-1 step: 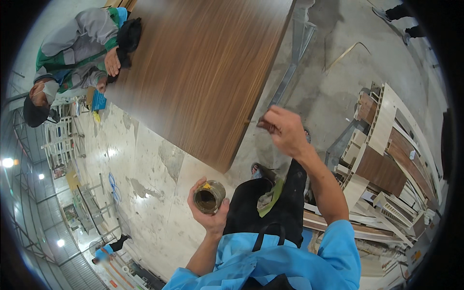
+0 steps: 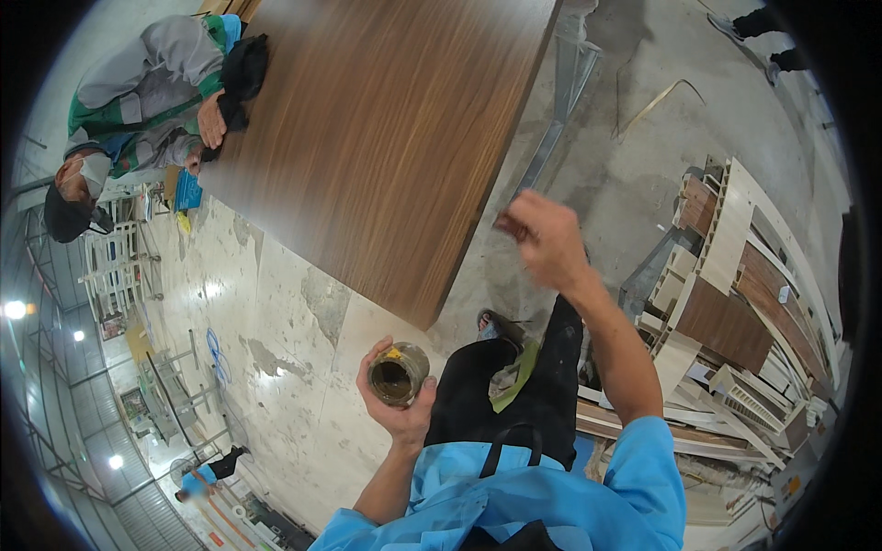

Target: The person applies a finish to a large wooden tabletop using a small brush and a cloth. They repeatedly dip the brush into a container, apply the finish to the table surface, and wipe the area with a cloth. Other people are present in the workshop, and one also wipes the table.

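A large wood-grain panel (image 2: 386, 138) stretches away in front of me, its near corner pointing toward my body. In my left hand (image 2: 404, 421) is an open jar (image 2: 393, 376) with dark contents and a yellow mark at its rim. My right hand (image 2: 547, 239) is raised just off the panel's right edge, its fingers pinched together. Something small and dark shows at the fingertips, but motion blurs it and I cannot make out its kind. The fingertips look apart from the panel's edge.
A co-worker (image 2: 147, 92) leans at the panel's left side, hands by its edge. A metal support (image 2: 542, 156) lies along the right side. Stacked boards and offcuts (image 2: 726, 321) fill the right. Another person (image 2: 207, 473) is at the far lower left; legs (image 2: 758, 28) show at upper right.
My right hand has shifted slightly up, and its fingertips have drawn a little away from the panel's edge. My left hand and the jar have stayed put.
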`<act>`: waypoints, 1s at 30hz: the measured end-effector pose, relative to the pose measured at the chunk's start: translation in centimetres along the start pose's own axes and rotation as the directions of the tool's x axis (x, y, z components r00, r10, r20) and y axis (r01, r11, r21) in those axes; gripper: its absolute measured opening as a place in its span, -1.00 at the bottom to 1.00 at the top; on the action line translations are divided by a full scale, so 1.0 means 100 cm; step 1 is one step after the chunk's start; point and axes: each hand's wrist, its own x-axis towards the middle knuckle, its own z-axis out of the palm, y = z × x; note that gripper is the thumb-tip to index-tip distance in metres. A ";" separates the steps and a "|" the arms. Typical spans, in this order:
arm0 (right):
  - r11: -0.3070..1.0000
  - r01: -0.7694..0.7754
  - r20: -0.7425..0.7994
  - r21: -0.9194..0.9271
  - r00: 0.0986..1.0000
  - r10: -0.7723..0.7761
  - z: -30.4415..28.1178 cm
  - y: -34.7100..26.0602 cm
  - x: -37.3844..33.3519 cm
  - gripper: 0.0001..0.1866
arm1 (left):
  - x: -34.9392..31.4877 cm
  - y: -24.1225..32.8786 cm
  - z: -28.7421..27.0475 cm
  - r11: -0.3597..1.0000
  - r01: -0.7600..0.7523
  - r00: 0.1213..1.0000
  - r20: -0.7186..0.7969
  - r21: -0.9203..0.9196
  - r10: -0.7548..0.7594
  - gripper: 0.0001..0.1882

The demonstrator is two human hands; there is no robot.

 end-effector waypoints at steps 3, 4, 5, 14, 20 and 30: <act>0.998 -0.058 -0.111 0.004 0.992 0.058 -0.011 0.010 0.013 -0.90 | 0.002 0.001 0.009 1.000 0.008 1.000 0.003 -0.022 -0.008 -0.11; 0.998 -0.049 -0.101 0.034 0.993 0.052 -0.013 0.011 0.015 -0.90 | 0.003 0.002 0.011 1.000 -0.001 1.000 0.015 -0.010 0.002 -0.11; 0.996 -0.056 -0.110 0.063 0.992 0.062 -0.014 0.010 0.015 -0.90 | 0.003 0.004 0.013 1.000 -0.022 1.000 0.016 -0.014 0.022 -0.11; 0.988 -0.141 -0.161 0.060 0.976 0.149 -0.028 0.030 0.045 -0.85 | 0.011 0.014 0.032 1.000 -0.011 1.000 0.012 -0.001 0.011 -0.15; 0.991 -0.079 0.063 0.105 0.995 0.073 0.003 0.010 -0.006 -0.83 | 0.012 0.016 0.026 0.998 -0.054 0.998 -0.024 0.010 0.055 -0.15; 0.954 -0.151 0.178 0.260 0.978 0.106 0.040 -0.033 -0.066 -0.81 | 0.018 0.014 -0.001 0.996 -0.065 0.993 -0.092 0.055 0.070 -0.12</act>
